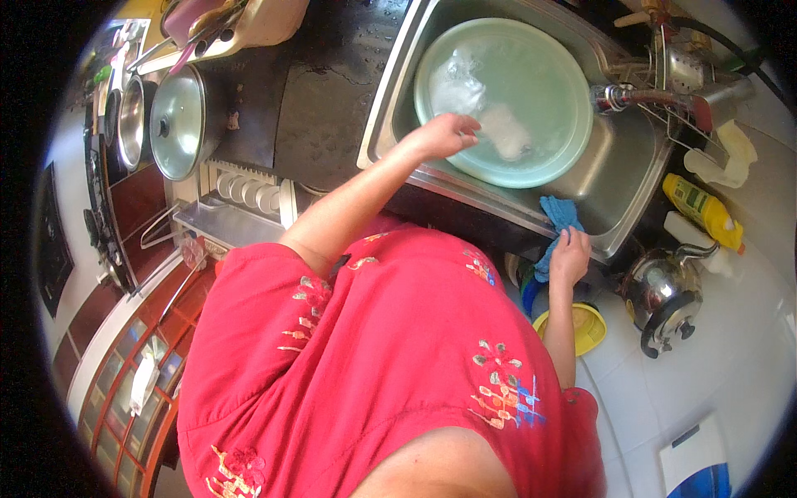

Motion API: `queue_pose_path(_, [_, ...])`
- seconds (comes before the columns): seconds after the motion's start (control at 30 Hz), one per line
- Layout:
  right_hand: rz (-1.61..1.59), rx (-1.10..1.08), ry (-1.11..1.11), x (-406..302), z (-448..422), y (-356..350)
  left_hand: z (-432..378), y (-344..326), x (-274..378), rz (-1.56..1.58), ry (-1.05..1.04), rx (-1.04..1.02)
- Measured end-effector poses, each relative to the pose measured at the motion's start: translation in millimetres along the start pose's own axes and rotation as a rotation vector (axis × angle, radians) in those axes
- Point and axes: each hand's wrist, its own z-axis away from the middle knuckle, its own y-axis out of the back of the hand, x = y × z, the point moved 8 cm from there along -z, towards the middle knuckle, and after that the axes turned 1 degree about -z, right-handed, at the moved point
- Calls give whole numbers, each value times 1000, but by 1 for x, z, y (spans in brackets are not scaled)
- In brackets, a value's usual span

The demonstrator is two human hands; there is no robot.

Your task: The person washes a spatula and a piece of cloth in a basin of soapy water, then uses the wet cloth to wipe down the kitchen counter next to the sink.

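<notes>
My left hand hovers at the near left rim of a round pale green plastic basin. Its fingers are loosely bent and hold nothing. The basin stands in a stainless steel sink and contains water. White suds float there beside a whitish patch, which may be foam or a submerged item. At the sink's front edge my right hand grips a blue cloth that drapes over the rim.
A faucet with a reddish hose reaches over the basin's right side. Beyond the sink's right end are a yellow bottle and a steel kettle. A glass-lidded pot sits on the dark counter at left. Below is a yellow container.
</notes>
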Motion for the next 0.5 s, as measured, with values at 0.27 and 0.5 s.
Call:
queue_pose_path(0.27, [-1069,68,-375,-38,-9,71,18,-39,51,189,-85,-286])
queue_pose_path(0.5, [-1364,-452,-13,-277,-10,116,93,-1,131,1403,-295,-400])
